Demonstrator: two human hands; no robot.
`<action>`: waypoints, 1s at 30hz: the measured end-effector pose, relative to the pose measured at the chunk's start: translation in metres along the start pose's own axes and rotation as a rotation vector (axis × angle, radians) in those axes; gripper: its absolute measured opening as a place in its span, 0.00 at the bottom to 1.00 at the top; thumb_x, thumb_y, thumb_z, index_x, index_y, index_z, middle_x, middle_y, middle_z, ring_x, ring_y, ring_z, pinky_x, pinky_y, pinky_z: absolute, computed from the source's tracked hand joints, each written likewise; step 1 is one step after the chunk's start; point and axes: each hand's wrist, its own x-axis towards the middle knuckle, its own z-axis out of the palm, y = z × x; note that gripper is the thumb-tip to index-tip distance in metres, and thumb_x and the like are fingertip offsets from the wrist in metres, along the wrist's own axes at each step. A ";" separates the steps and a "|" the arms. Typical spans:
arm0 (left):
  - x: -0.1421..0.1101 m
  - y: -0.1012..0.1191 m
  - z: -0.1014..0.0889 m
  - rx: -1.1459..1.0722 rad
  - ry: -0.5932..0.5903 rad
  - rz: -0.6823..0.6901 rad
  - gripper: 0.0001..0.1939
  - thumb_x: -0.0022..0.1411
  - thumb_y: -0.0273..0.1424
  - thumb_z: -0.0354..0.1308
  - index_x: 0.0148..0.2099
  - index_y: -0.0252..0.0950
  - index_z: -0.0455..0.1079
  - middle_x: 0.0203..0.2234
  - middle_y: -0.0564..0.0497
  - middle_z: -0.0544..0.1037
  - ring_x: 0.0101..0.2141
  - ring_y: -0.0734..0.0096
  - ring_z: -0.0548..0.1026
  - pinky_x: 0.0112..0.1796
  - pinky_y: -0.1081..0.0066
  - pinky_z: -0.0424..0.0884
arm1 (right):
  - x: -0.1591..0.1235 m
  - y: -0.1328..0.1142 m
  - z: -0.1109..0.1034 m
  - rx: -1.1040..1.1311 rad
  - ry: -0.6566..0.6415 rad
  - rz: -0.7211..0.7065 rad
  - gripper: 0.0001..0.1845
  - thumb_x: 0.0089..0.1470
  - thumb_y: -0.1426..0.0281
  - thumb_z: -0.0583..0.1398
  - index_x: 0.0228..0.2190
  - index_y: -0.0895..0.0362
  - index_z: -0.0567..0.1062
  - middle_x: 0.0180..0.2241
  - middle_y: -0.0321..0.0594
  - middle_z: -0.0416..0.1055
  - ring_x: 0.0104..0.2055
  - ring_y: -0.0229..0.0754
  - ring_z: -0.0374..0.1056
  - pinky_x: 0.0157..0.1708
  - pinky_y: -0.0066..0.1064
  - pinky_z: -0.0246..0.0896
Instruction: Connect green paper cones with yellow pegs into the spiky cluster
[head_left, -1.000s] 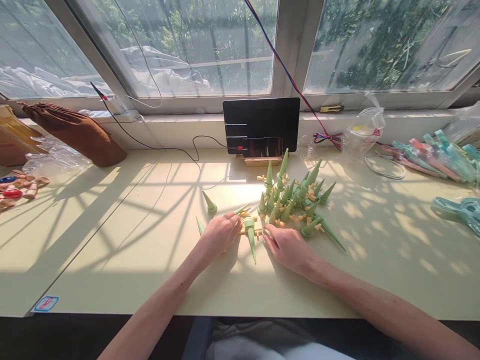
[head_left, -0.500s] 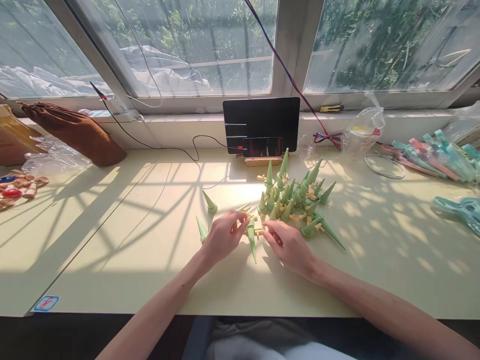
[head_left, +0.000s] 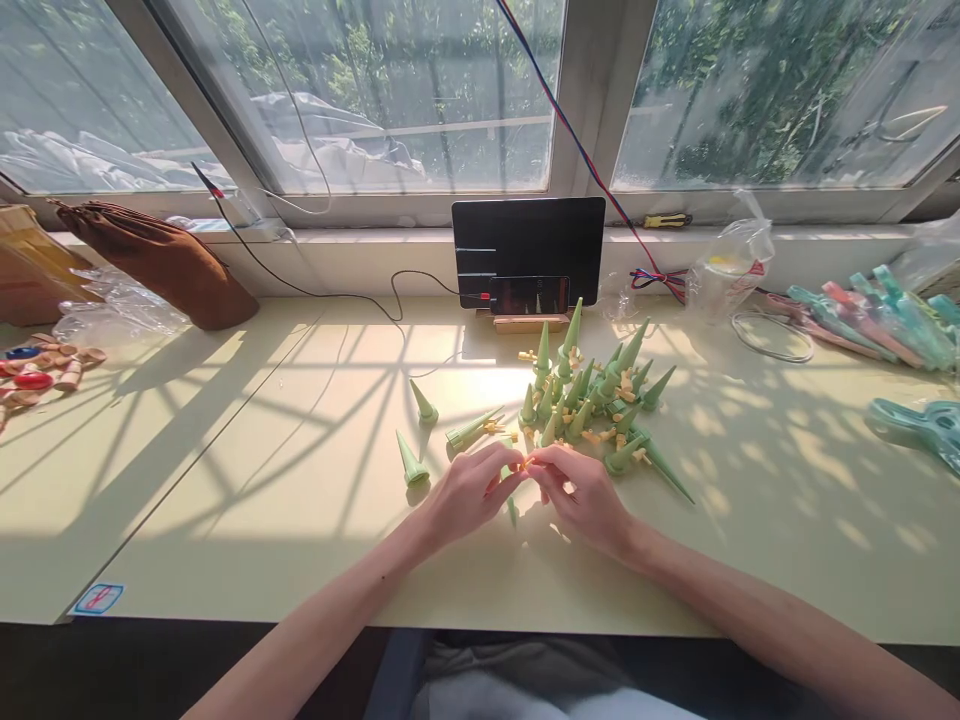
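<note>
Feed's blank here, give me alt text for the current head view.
Left hand and right hand meet at the fingertips, pinching a small yellowish piece over a pale table. Green cones cluster just beyond the right hand, with a black tablet farther back.

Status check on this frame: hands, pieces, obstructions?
Left hand and right hand: fingertips meeting at small yellow piece, exact grip unclear. One green cone partly hidden by left hand. Green cone pile close beyond right hand.

A tiny yellow piece [head_left: 527,462] shows at the fingers [head_left: 553,458] and a slender green cone [head_left: 512,511] lies mostly hidden beside them.
</note>
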 end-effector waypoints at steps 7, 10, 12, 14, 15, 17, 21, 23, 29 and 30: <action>-0.001 -0.001 0.001 0.003 -0.033 0.030 0.06 0.70 0.29 0.51 0.43 0.36 0.69 0.28 0.52 0.73 0.25 0.76 0.68 0.26 0.74 0.62 | 0.000 -0.003 0.001 0.129 -0.013 0.051 0.11 0.66 0.64 0.52 0.36 0.55 0.72 0.26 0.34 0.71 0.25 0.36 0.71 0.27 0.27 0.65; -0.001 -0.001 0.001 0.010 -0.033 0.035 0.07 0.70 0.30 0.51 0.42 0.36 0.70 0.27 0.52 0.73 0.24 0.76 0.68 0.25 0.74 0.62 | -0.001 -0.002 0.002 0.192 -0.019 0.085 0.11 0.66 0.63 0.52 0.36 0.54 0.71 0.29 0.35 0.72 0.25 0.35 0.72 0.25 0.26 0.66; 0.000 -0.001 0.001 0.010 -0.024 0.046 0.07 0.70 0.31 0.51 0.41 0.36 0.70 0.27 0.52 0.73 0.24 0.76 0.67 0.25 0.74 0.62 | -0.001 -0.001 0.003 0.242 -0.015 0.113 0.11 0.66 0.62 0.53 0.36 0.54 0.70 0.30 0.35 0.72 0.24 0.36 0.73 0.22 0.26 0.65; 0.001 0.000 0.000 0.006 -0.016 0.060 0.06 0.69 0.30 0.52 0.42 0.36 0.70 0.27 0.51 0.73 0.24 0.75 0.67 0.25 0.73 0.61 | -0.001 -0.001 0.004 0.271 -0.010 0.131 0.11 0.66 0.61 0.52 0.36 0.54 0.69 0.29 0.35 0.71 0.24 0.36 0.72 0.19 0.25 0.63; 0.001 0.000 -0.001 0.003 -0.011 0.065 0.06 0.69 0.30 0.52 0.42 0.36 0.70 0.27 0.51 0.72 0.24 0.75 0.67 0.25 0.73 0.61 | -0.001 -0.001 0.004 0.277 -0.006 0.136 0.11 0.66 0.60 0.52 0.36 0.54 0.69 0.28 0.35 0.70 0.24 0.36 0.72 0.18 0.24 0.61; 0.001 0.000 -0.002 -0.003 0.003 0.069 0.05 0.69 0.28 0.52 0.43 0.36 0.69 0.28 0.51 0.72 0.24 0.75 0.66 0.25 0.73 0.61 | 0.000 -0.001 0.003 0.281 0.005 0.140 0.12 0.66 0.60 0.52 0.36 0.54 0.68 0.27 0.34 0.68 0.22 0.35 0.70 0.18 0.24 0.61; 0.000 0.001 -0.002 -0.021 0.044 0.058 0.09 0.68 0.25 0.50 0.48 0.37 0.68 0.29 0.51 0.72 0.25 0.74 0.67 0.26 0.73 0.62 | 0.001 -0.003 0.003 0.299 -0.005 0.139 0.12 0.66 0.61 0.52 0.37 0.55 0.70 0.26 0.33 0.65 0.21 0.33 0.66 0.21 0.25 0.62; 0.000 0.000 -0.002 -0.026 0.031 0.051 0.11 0.69 0.24 0.49 0.50 0.37 0.67 0.30 0.50 0.72 0.27 0.73 0.68 0.27 0.73 0.63 | 0.001 -0.003 0.003 0.323 -0.036 0.155 0.12 0.66 0.62 0.52 0.37 0.55 0.71 0.24 0.32 0.64 0.20 0.33 0.64 0.21 0.25 0.62; 0.000 -0.003 -0.002 -0.027 -0.013 0.057 0.11 0.69 0.24 0.48 0.50 0.37 0.68 0.32 0.49 0.71 0.29 0.72 0.68 0.29 0.72 0.64 | 0.003 0.003 0.006 0.452 -0.066 0.224 0.15 0.65 0.60 0.54 0.33 0.57 0.73 0.21 0.32 0.64 0.19 0.32 0.61 0.18 0.25 0.58; 0.000 -0.003 -0.002 -0.027 -0.019 0.059 0.11 0.70 0.24 0.48 0.50 0.37 0.68 0.32 0.49 0.71 0.30 0.72 0.68 0.30 0.72 0.64 | 0.004 0.004 0.006 0.473 -0.072 0.233 0.16 0.64 0.60 0.55 0.33 0.57 0.74 0.20 0.31 0.63 0.18 0.32 0.61 0.18 0.25 0.58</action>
